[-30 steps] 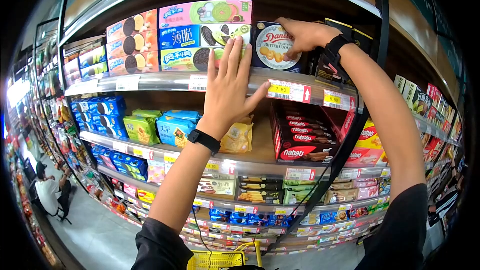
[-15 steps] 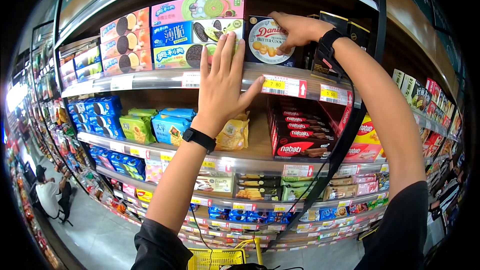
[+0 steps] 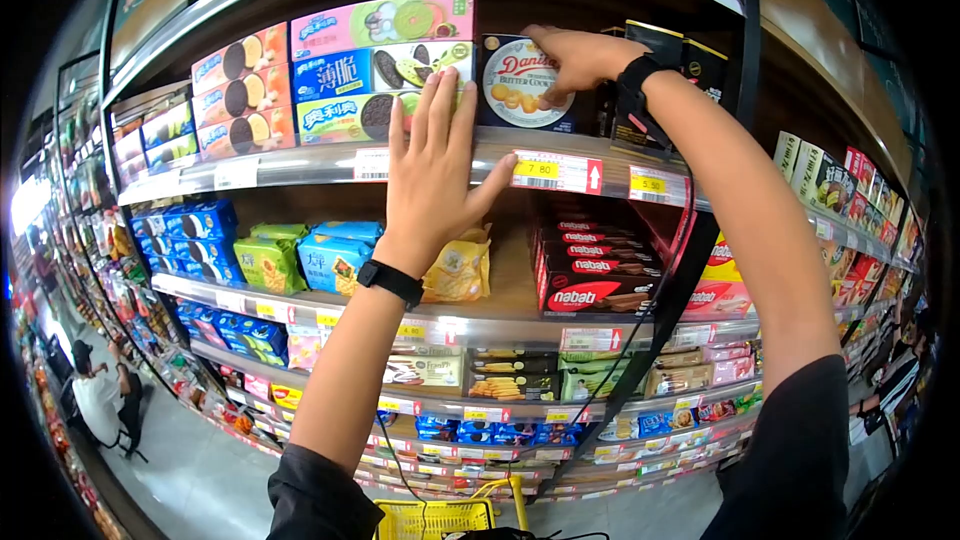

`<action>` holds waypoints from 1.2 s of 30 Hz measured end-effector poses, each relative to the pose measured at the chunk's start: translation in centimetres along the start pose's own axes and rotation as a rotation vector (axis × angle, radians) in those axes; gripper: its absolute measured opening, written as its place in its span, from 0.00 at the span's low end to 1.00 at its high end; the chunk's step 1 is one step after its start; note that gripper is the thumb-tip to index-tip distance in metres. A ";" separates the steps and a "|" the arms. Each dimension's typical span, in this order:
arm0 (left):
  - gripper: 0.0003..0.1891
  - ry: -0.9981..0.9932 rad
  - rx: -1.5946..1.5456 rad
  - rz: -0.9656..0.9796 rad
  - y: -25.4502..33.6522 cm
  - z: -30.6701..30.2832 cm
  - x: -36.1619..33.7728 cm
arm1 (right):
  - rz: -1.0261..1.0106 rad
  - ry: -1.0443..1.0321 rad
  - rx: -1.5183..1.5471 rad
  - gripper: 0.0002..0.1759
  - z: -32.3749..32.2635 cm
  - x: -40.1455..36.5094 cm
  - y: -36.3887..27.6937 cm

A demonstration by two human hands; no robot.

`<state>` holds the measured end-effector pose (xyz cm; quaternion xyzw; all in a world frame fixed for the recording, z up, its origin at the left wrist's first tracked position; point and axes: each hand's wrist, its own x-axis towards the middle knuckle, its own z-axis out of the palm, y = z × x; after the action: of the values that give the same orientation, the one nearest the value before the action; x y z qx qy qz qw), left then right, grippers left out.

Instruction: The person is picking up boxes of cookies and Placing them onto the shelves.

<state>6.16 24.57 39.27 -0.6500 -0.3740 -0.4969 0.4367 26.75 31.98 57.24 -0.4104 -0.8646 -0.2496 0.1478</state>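
Observation:
On the upper shelf, a dark box of butter cookies (image 3: 528, 82) with a round white label stands upright, beside the stacked cookie boxes. My right hand (image 3: 580, 58) grips it at the upper right, thumb on its front and fingers at the top edge; the fingertips are partly hidden. My left hand (image 3: 432, 165) lies flat, fingers outstretched, over the shelf's front edge. Its fingertips rest against the green sandwich cookie box (image 3: 345, 116) and the blue-and-white box (image 3: 340, 75) above it. A pink cookie box (image 3: 345, 22) tops that stack.
Black boxes (image 3: 655, 90) stand right of the butter cookies. Below are red-and-black wafer boxes (image 3: 600, 295) and green biscuit packs (image 3: 270, 260). A yellow basket (image 3: 435, 518) is at the bottom, with a thin cable hanging nearby. A seated person (image 3: 100, 400) is in the left aisle.
The shelf appears slightly farther left as the view shifts. Both hands keep nearly the same places on the boxes, and the butter cookie box stays beside the stack.

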 end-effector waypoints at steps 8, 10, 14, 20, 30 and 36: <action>0.42 -0.008 0.007 -0.004 0.0 -0.1 0.0 | 0.064 -0.055 -0.031 0.61 0.0 0.5 -0.2; 0.42 -0.007 0.007 -0.004 0.0 -0.1 0.0 | 0.069 -0.063 -0.025 0.62 0.1 0.7 0.0; 0.42 -0.001 0.004 -0.004 -0.1 0.0 0.0 | 0.057 -0.057 -0.032 0.62 0.2 0.9 0.2; 0.46 0.013 0.024 0.007 -0.3 -0.1 -0.1 | 0.024 0.036 -0.129 0.68 -0.1 0.9 0.2; 0.60 -0.016 -0.065 -0.012 0.2 -1.4 -1.4 | -0.333 0.568 0.001 0.24 -5.2 -9.4 -7.2; 0.64 -0.365 -0.893 0.074 9.9 -3.6 -13.6 | -0.442 0.925 0.553 0.12 -9.9 -15.7 -11.6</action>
<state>11.01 17.11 24.61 -0.8634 -0.1712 -0.4709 0.0595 27.92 10.27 54.61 -0.0145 -0.8083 -0.1926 0.5562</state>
